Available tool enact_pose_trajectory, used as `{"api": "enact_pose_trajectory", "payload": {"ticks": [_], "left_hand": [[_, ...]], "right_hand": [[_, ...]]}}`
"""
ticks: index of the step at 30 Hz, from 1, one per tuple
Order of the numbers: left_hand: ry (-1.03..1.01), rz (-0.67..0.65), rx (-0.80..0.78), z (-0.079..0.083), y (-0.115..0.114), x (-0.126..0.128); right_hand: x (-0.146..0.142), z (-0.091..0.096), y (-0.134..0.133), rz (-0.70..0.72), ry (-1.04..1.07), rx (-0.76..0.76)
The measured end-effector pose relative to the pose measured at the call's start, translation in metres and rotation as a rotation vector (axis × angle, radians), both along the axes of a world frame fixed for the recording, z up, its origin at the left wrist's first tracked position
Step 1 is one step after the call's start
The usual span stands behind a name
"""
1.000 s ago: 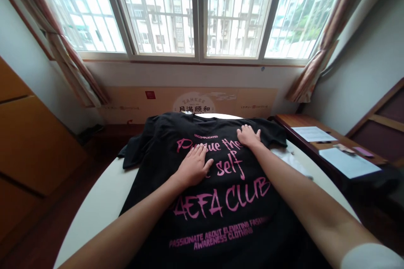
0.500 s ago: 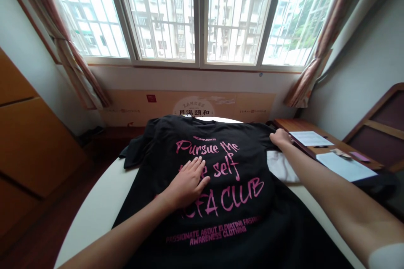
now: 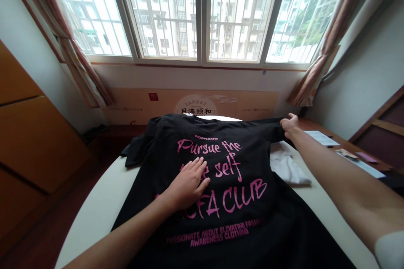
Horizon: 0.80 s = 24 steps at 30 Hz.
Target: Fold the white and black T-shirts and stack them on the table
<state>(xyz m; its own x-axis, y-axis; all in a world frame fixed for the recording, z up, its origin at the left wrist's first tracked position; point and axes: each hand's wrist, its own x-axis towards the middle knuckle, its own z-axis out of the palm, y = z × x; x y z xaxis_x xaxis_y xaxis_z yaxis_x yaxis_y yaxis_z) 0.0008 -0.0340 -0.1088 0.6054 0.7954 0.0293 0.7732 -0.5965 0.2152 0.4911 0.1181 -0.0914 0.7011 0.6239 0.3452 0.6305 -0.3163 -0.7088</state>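
- On the black T-shirt (image 3: pixel 249 164), in small pink capitals: "UNCOMPLICATED"
- Under that, in big pink brush letters: "Pursue the", then "self" (my left hand (image 3: pixel 187 185) covers the word before it)
- Below: "CFA CLUB", its start hidden too
- Lowest on the shirt: "PASSIONATE ABOUT ELEVATING FASHION AWARENESS CLOTHING"
- On the tan wall board (image 3: pixel 252 105): "ZANKEE" arched over 月满颐和, inside a pale circle

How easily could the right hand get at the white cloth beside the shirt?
Probably easily: the right hand, gripping the black T-shirt's sleeve, sits close to the white cloth, nothing visible between them, though it must first let go.
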Motion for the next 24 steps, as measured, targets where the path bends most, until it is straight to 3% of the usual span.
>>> {"api": "enact_pose_trajectory", "payload": {"ticks": [5, 9, 12, 16, 19, 24], "left_hand": [[-0.002, 0.011, -0.001, 0.0, -0.001, 0.001], [-0.02, 0.013, 0.014, -0.003, -0.001, 0.0], [-0.058, 0.0, 0.02, -0.006, 0.001, -0.001], [-0.086, -0.041, 0.016, 0.004, -0.001, -0.001], [-0.139, -0.174, -0.065, 0.027, -0.024, -0.005], [-0.204, -0.212, -0.348, 0.06, -0.111, -0.033]], "right_hand": [[0.0, 0.006, -0.01, 0.006, 0.039, 0.051], [-0.024, 0.019, -0.012, 0.08, -0.177, -0.299], [-0.068, 0.02, -0.03, 0.367, -0.432, -0.37], [-0.132, 0.0, -0.09, 0.821, -0.616, -0.41], [-0.151, -0.024, -0.146, 0.953, -0.655, -0.457], [-0.126, -0.065, -0.222, 0.914, -0.629, -0.353]]}}
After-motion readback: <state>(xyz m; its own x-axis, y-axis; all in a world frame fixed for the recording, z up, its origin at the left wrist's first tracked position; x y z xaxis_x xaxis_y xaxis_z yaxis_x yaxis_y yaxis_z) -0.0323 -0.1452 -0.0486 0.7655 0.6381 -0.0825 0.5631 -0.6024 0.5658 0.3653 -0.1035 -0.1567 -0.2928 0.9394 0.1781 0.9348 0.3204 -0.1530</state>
